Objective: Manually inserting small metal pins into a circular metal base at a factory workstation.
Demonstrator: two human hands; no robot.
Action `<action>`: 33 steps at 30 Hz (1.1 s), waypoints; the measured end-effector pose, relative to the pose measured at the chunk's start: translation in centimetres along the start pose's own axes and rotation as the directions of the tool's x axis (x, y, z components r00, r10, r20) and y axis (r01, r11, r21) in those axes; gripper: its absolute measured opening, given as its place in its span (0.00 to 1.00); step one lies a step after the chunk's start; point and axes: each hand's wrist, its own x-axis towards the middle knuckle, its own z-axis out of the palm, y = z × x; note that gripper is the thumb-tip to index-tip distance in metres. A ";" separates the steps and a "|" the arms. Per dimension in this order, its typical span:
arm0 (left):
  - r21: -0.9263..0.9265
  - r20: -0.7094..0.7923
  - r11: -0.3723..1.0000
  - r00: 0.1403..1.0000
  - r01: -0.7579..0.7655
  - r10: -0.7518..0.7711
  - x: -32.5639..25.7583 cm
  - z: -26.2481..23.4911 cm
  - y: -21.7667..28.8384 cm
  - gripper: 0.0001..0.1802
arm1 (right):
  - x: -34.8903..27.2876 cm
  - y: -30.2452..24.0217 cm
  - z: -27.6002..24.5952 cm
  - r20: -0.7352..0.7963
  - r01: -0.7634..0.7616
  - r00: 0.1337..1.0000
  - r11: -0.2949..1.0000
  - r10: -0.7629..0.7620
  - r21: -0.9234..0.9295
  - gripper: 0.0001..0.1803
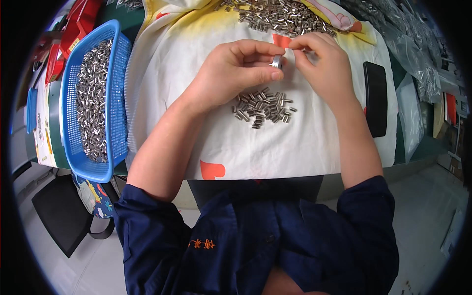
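A blue mesh basket at my left brims with small shiny metal pins. My left hand pinches a round metal ring above the white cloth. One loose pile of pins lies below. My right hand pinches at the ring's edge. One flat black phone lies right.

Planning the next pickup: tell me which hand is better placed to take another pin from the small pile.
Probably right. The left hand pinches the small metal ring; the right hand touches it only with its fingertips and hovers above the small pile of pins.
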 end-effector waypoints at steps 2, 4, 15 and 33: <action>0.004 -0.034 1.000 0.999 -0.007 0.007 0.0 -0.1 0.0 0.19 | -0.4 -0.6 0.2 0.012 -0.115 0.993 0.964 0.115 0.242 0.06; -0.017 -0.038 0.999 0.999 -0.033 0.032 0.1 0.2 0.1 0.20 | -1.2 -0.5 0.4 0.120 -0.178 0.984 0.755 0.131 0.631 0.06; 0.073 -0.113 0.995 0.991 -0.067 0.076 -0.1 0.5 -0.2 0.18 | -1.1 -2.8 0.2 -0.058 0.017 0.998 0.979 -0.005 0.203 0.06; 0.184 0.159 0.983 0.986 0.022 -0.052 -0.5 0.8 0.3 0.19 | -0.1 2.1 -1.5 -0.002 -0.263 0.962 0.931 0.272 0.253 0.04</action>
